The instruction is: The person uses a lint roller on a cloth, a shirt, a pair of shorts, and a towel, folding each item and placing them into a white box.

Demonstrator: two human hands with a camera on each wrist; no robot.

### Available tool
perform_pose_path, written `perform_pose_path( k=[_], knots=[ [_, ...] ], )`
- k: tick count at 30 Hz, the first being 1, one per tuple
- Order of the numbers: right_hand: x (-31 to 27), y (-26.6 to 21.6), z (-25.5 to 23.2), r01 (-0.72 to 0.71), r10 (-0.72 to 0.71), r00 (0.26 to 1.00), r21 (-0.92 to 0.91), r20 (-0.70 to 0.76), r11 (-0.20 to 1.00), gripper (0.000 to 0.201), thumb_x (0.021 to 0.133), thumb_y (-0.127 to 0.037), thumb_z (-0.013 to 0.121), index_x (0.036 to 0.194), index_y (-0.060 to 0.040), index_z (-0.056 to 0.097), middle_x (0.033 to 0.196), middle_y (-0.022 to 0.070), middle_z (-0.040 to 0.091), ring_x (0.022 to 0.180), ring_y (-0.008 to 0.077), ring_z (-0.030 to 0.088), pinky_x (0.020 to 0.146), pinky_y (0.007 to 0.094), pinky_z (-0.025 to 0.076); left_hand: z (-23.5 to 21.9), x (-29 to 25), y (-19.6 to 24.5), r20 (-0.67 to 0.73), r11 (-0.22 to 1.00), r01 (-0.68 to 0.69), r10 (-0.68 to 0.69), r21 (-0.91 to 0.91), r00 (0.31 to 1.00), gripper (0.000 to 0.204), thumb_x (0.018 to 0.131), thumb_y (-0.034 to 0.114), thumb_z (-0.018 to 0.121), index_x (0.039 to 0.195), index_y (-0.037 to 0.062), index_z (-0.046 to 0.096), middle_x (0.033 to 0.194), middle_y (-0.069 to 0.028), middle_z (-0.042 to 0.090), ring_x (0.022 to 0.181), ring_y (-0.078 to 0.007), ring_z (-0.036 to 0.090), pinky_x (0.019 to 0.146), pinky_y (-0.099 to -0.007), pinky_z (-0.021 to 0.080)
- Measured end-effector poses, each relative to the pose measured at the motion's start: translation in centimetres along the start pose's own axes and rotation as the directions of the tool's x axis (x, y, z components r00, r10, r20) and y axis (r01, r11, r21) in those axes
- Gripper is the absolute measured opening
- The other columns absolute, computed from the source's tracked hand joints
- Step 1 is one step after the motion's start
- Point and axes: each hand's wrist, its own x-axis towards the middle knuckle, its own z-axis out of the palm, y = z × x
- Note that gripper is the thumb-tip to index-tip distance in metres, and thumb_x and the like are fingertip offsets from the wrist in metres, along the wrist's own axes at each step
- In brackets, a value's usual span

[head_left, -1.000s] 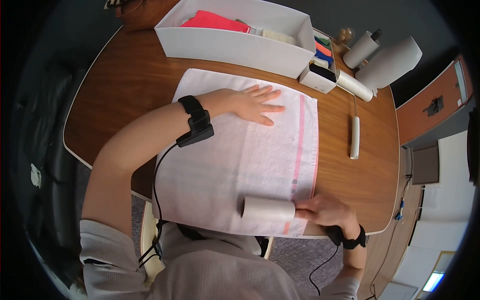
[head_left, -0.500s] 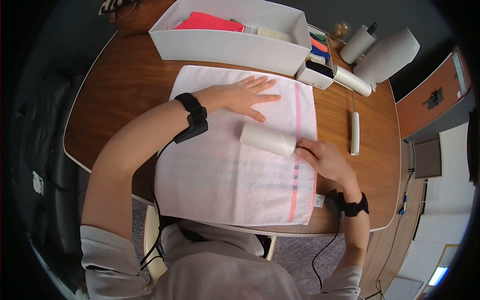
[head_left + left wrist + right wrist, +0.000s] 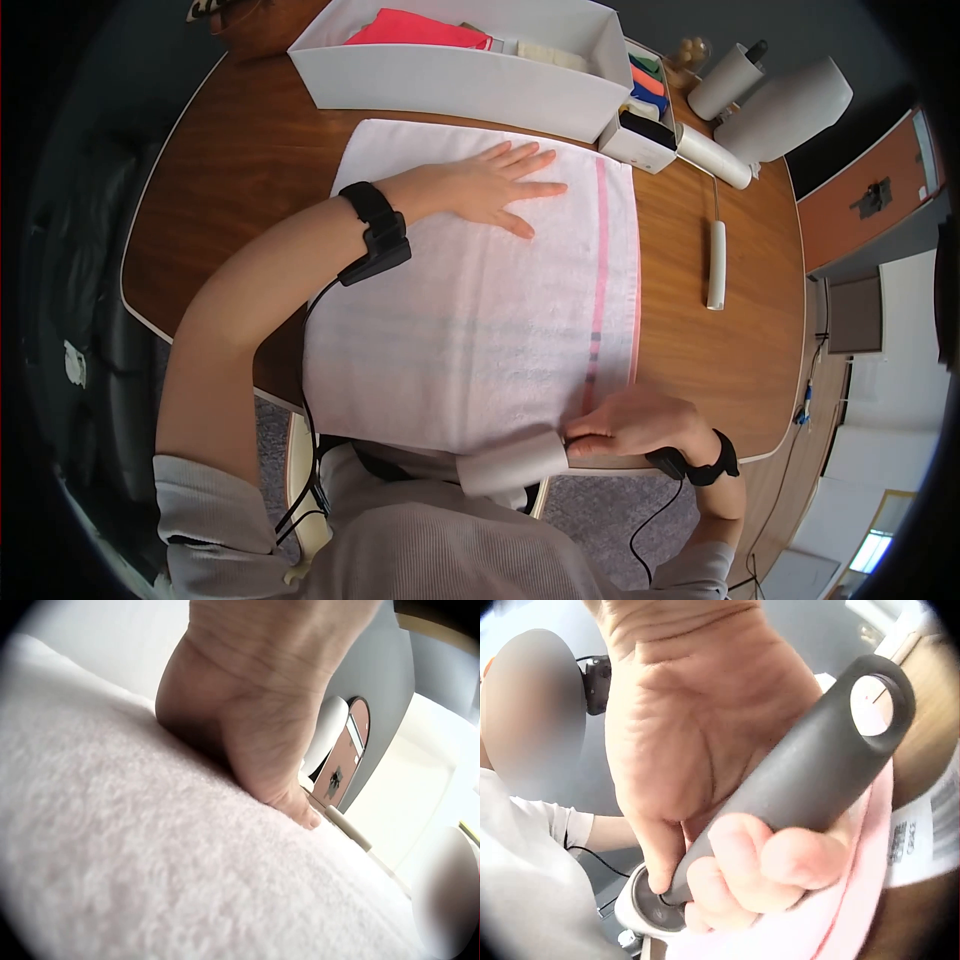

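Note:
A pale pink-and-white towel [image 3: 430, 330] lies spread over the wooden table, with a pink stripe along its right side. My left hand [image 3: 490, 192] rests on its upper part, palm down and fingers spread. In the left wrist view, the heel of this hand and its thumb press onto the fluffy terry cloth [image 3: 165, 855]. Down at the towel's near right corner, my right hand [image 3: 638, 422] holds a lint roller [image 3: 513, 463]. Its white roll overlaps the towel's near edge. The right wrist view shows the fingers curled round the black handle [image 3: 802, 776], thumb toward the roll.
Behind the towel stands a long white box [image 3: 450, 85] with red cloth [image 3: 420, 30] inside. Beside it are a small white box [image 3: 640, 152] of coloured items and a white roll [image 3: 712, 155]. A white-handled tool [image 3: 717, 265] lies right of the towel. Large paper rolls [image 3: 785, 112] stand behind.
The lint roller went from the towel's near right part up toward its middle, then came back down to the near edge in my right hand. The left hand stays spread on the towel.

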Motion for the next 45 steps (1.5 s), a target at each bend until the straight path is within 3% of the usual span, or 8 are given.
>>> perform_pose_path(
  k=[5, 8, 18, 23, 25, 29, 35, 45],
  knots=[
    [-2.4, 2.0, -0.7, 0.226, -0.143, 0.926, 0.208, -0.35, 0.952, 0.025, 0.087, -0.031, 0.05, 0.094, -0.0097, 0.061, 0.072, 0.0112, 0.06, 0.063, 0.0263, 0.057, 0.057, 0.0335, 0.043, 0.3, 0.0, 0.0, -0.022, 1.0, 0.008, -0.008, 0.011, 1.0, 0.073, 0.078, 0.056, 0.051, 0.137, 0.0233, 0.024, 0.144, -0.0163, 0.006, 0.133, -0.0335, 0.001, 0.107, -0.0452, 0.005],
    [-2.8, 4.4, -0.8, -0.071, 0.165, 0.854, 0.203, -0.494, 0.977, 0.024, 0.086, -0.032, 0.051, 0.093, -0.0115, 0.059, 0.074, 0.0151, 0.057, 0.066, 0.0305, 0.056, 0.059, 0.0358, 0.043, 0.5, 0.1, -0.1, -0.034, 1.0, 0.016, -0.015, 0.008, 0.999, 0.075, 0.076, 0.063, 0.048, 0.137, 0.0256, 0.025, 0.145, -0.0154, 0.006, 0.133, -0.0332, 0.001, 0.107, -0.0442, 0.004],
    [-3.8, 3.4, 1.8, -0.159, 0.177, 0.982, 0.213, -0.068, 0.964, 0.031, 0.084, -0.039, 0.052, 0.097, -0.0131, 0.062, 0.085, 0.0096, 0.062, 0.079, 0.0275, 0.058, 0.069, 0.0342, 0.044, -0.6, 0.0, 0.7, 0.025, 0.999, 0.047, -0.046, -0.01, 0.999, 0.079, 0.074, 0.055, 0.056, 0.138, 0.0227, 0.023, 0.144, -0.0166, 0.005, 0.133, -0.034, 0.0, 0.108, -0.0438, 0.003],
    [-5.9, 8.0, 2.3, 0.26, -0.107, 0.93, 0.423, -0.352, 0.868, 0.028, 0.084, -0.028, 0.057, 0.096, -0.0025, 0.06, 0.075, 0.0116, 0.061, 0.065, 0.0186, 0.058, 0.059, 0.0298, 0.044, -1.6, 0.5, 1.7, 0.109, 0.995, 0.086, -0.08, -0.055, 0.991, 0.08, 0.072, 0.046, 0.063, 0.138, 0.0211, 0.023, 0.144, -0.0175, 0.006, 0.133, -0.0339, 0.001, 0.108, -0.0435, 0.005],
    [-7.2, 6.7, 0.5, 0.007, 0.251, 0.905, 0.6, -0.345, 0.8, 0.027, 0.087, -0.028, 0.054, 0.097, -0.0029, 0.06, 0.069, 0.0044, 0.057, 0.06, 0.0127, 0.051, 0.058, 0.0272, 0.043, -1.9, 1.5, 2.1, 0.144, 0.998, 0.041, -0.032, -0.057, 0.989, 0.082, 0.07, 0.039, 0.066, 0.138, 0.0204, 0.023, 0.144, -0.0175, 0.006, 0.133, -0.0342, 0.003, 0.107, -0.044, 0.007],
    [-5.6, 8.1, -0.5, -0.028, 0.343, 0.743, 0.484, -0.575, 0.874, 0.029, 0.088, -0.032, 0.052, 0.094, -0.0042, 0.06, 0.068, 0.0005, 0.054, 0.06, 0.0101, 0.047, 0.056, 0.024, 0.041, -3.1, 4.7, 5.7, 0.24, 0.993, -0.066, 0.088, -0.101, 0.967, 0.084, 0.067, 0.03, 0.068, 0.137, 0.0242, 0.024, 0.144, -0.0167, 0.007, 0.133, -0.0337, 0.007, 0.105, -0.0457, 0.018],
    [-5.8, 8.4, -0.2, -0.265, 0.423, 0.895, 0.601, -0.138, 0.755, 0.03, 0.087, -0.036, 0.052, 0.091, -0.0068, 0.061, 0.062, 0.0005, 0.05, 0.058, 0.0099, 0.046, 0.056, 0.0252, 0.04, -1.7, 7.3, 5.9, 0.334, 1.0, 0.006, 0.003, -0.027, 0.943, 0.083, 0.064, 0.024, 0.066, 0.136, 0.0317, 0.026, 0.146, -0.0134, 0.004, 0.134, -0.0307, 0.008, 0.101, -0.0458, 0.028],
    [-6.6, 6.4, 2.8, -0.269, 0.264, 0.96, 0.54, 0.089, 0.798, 0.031, 0.083, -0.032, 0.058, 0.099, -0.0055, 0.063, 0.071, 0.008, 0.061, 0.06, 0.0141, 0.053, 0.06, 0.0274, 0.043, -0.7, 6.3, 5.0, 0.184, 0.992, -0.03, 0.053, -0.122, 0.981, 0.081, 0.061, 0.019, 0.062, 0.134, 0.0321, 0.031, 0.146, -0.0112, 0.006, 0.134, -0.0297, 0.01, 0.1, -0.0444, 0.028]
  ],
)
